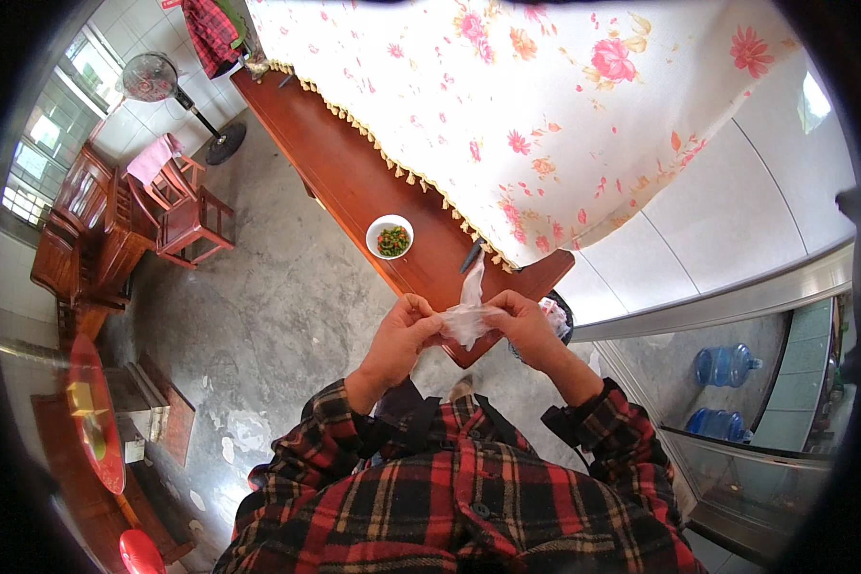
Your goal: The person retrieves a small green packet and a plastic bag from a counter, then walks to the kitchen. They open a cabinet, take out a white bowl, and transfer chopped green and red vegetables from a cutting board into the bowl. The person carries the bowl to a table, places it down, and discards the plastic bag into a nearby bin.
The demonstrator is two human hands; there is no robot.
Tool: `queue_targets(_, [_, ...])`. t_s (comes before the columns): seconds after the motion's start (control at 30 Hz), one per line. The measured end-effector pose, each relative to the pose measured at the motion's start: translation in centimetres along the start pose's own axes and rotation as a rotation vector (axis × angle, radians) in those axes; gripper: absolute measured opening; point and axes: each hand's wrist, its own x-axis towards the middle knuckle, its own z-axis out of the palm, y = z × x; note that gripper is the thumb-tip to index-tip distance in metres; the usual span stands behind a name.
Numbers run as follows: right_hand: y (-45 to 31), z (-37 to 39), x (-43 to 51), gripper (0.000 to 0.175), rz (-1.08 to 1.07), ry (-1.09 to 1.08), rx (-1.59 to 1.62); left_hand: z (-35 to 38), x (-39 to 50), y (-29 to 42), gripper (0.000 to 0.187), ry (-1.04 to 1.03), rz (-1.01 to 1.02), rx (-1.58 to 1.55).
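Observation:
Between my two hands a thin, whitish translucent plastic bag or film [466, 324] is stretched above the near corner of a wooden table [430, 280]. My left hand [400, 336] pinches its left edge between thumb and fingers. Its right edge is pinched by my right hand [527, 328]. A twisted white strip [473, 280] runs from behind the film up towards a dark-handled tool [471, 255], perhaps a knife, on the tabletop; I cannot tell whether it joins the film. To the left stands a white bowl [370, 244] of chopped green and red pieces, probably peppers.
A white floral cloth [545, 143] with yellow tassels spreads over the table's far side. Beside my right hand is a lined bin [561, 316]. Wooden chairs [186, 222] and a standing fan [201, 115] are at left. Blue water jugs [725, 364] lie beyond a door frame at right.

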Motion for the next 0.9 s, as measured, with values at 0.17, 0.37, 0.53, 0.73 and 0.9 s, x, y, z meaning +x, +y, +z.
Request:
queue_targets(0.17, [-0.3, 0.3, -0.2, 0.017, -0.020, 0.094, 0.139, 0.0, -0.1, 0.2, 0.017, -0.033, -0.026, -0.073])
queue_targets(0.37, [-1.0, 1.4, -0.7, 0.022, -0.073, -0.013, -0.016, 1.1, -0.1, 0.3, 0.019, -0.121, -0.007, 0.366])
queue_targets(0.53, [-1.2, 0.6, -0.5, 0.022, -0.057, 0.003, -0.002, 0.6, 0.6, -0.4, 0.011, 0.091, 0.064, 0.404])
queue_targets(0.73, [-1.6, 0.6, -0.9, 0.028, -0.079, -0.086, -0.007, 0.3, 1.3, -0.8, 0.014, 0.189, 0.177, 0.177])
queue_targets(0.9, [-2.4, 1.1, -1.8, 0.039, -0.200, -0.155, 0.086, 0.7, 1.4, -0.1, 0.014, 0.121, 0.229, -0.020])
